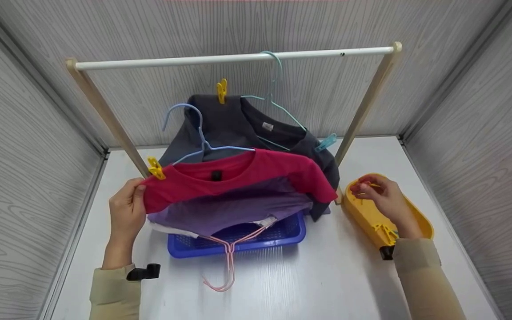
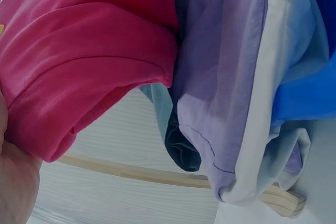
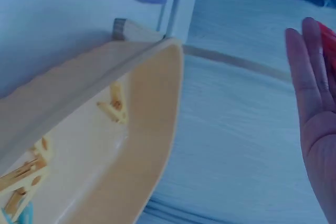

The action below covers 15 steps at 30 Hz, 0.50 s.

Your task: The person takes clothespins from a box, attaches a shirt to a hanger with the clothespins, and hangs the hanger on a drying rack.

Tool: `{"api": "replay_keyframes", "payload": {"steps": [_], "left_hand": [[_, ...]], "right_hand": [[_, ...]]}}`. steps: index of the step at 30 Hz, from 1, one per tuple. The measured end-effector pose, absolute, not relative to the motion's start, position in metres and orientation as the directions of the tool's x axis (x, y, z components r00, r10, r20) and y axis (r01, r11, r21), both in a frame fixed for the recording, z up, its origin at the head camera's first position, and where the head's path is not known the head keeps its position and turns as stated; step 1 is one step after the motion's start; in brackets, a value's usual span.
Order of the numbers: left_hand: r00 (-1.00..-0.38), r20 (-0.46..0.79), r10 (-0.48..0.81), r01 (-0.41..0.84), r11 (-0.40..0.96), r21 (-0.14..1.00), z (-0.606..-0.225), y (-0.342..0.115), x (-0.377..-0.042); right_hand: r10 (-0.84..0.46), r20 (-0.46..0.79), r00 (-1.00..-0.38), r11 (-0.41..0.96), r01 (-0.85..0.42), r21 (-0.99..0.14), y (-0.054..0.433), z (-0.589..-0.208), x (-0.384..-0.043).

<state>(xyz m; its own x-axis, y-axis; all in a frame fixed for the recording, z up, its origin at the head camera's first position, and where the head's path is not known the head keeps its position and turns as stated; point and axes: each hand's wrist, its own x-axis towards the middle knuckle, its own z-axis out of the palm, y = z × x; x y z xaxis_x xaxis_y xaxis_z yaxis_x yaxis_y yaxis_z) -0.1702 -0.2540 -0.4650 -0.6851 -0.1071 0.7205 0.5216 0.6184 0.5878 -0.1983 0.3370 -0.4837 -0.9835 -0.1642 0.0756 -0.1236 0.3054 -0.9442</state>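
My left hand [image 1: 127, 204] pinches the sleeve of a crimson shirt [image 1: 238, 171] between thumb and fingers. The shirt is on a blue hanger [image 1: 204, 144], whose hook stands below the rod, apart from it. A yellow clothespin [image 1: 156, 169] clips that hanger's left shoulder. Over the yellow bin [image 1: 358, 218], my right hand [image 1: 391, 202] pinches a red clothespin [image 1: 359, 186], partly covered by the fingers; its red edge shows in the right wrist view. Behind the crimson shirt, a dark grey shirt [image 1: 220, 120] hangs from the rod on a green hanger [image 1: 278, 69], with yellow and blue clothespins at its shoulders.
A white rod [image 1: 167, 61] on wooden posts spans the back. Below the crimson shirt, purple clothing [image 1: 234, 211] lies over a blue basket [image 1: 238, 251], and pink hangers [image 1: 229, 253] stick out toward the front. More yellow clothespins [image 1: 385, 233] lie in the bin.
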Motion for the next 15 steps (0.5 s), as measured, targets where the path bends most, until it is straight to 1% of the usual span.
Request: {"api": "replay_keyframes", "payload": {"steps": [3,8,11,15], "left_hand": [[-0.688,0.72,-0.096,0.525,0.619,0.584,-0.464,-0.254,-0.169],[-0.682,0.725,-0.096,0.534,0.612,0.583,-0.464,-0.253,-0.169],[-0.672,0.733,-0.101,0.541,0.609,0.58,-0.464,-0.252,-0.17],[-0.655,0.748,-0.107,0.555,0.604,0.572,-0.464,-0.252,-0.17]], "right_hand": [[-0.184,0.209,-0.96,0.272,-0.254,-0.928,0.32,-0.473,-0.194],[-0.201,0.361,-0.911,0.237,-0.403,-0.884,0.289,-0.444,-0.18],[-0.223,0.466,-0.856,0.228,-0.511,-0.829,0.273,-0.43,-0.175],[-0.207,0.584,-0.785,0.226,-0.619,-0.752,0.26,-0.426,-0.177]]}}
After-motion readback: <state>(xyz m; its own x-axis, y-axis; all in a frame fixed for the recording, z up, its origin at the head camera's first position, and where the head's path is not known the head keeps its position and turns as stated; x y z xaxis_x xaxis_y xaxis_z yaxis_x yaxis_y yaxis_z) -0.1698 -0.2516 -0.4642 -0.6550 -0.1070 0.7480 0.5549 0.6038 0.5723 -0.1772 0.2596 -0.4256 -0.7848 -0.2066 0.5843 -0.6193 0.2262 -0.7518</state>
